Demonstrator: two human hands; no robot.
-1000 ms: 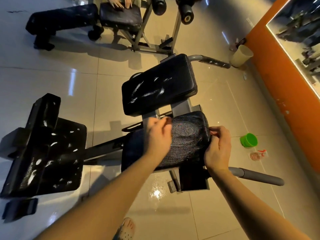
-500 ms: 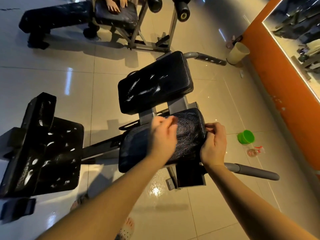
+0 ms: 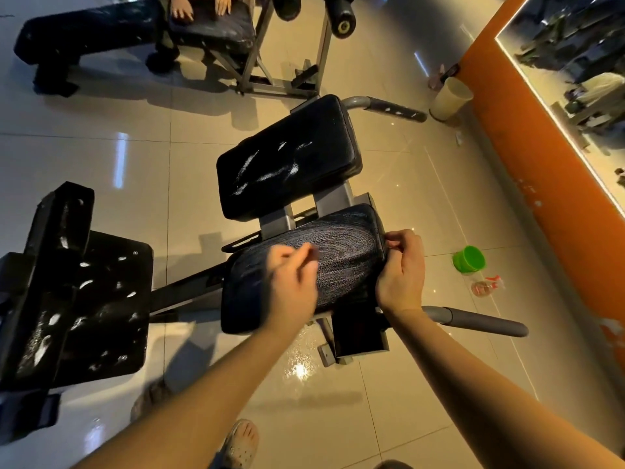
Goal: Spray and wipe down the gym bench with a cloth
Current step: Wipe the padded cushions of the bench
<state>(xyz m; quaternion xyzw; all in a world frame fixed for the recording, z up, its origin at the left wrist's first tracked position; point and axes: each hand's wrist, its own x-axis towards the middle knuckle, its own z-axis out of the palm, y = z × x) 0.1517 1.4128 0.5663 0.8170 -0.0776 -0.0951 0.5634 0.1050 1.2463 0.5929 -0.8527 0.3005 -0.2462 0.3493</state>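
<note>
The gym bench has a near black pad (image 3: 243,299), a far pad (image 3: 287,157) streaked with white foam, and a wide left pad (image 3: 77,299) dotted with foam. A dark knitted cloth (image 3: 345,258) lies spread over the right part of the near pad. My left hand (image 3: 294,282), blurred, rests on the cloth with its fingers curled on the fabric. At the pad's right end, my right hand (image 3: 402,269) pinches the cloth's edge. A clear spray bottle (image 3: 487,286) with a red trigger lies on the floor to the right.
A green cup (image 3: 469,259) sits on the tiles by the bottle, and a pale bin (image 3: 449,98) stands at the orange mirrored wall (image 3: 527,184). Grey handle bars (image 3: 473,321) jut right. Another person's hands (image 3: 199,8) rest on a second bench behind. My sandalled foot (image 3: 241,441) is below.
My left hand has slid left and toward me across the cloth on the near pad. My right hand has kept its pinch on the cloth's right edge.
</note>
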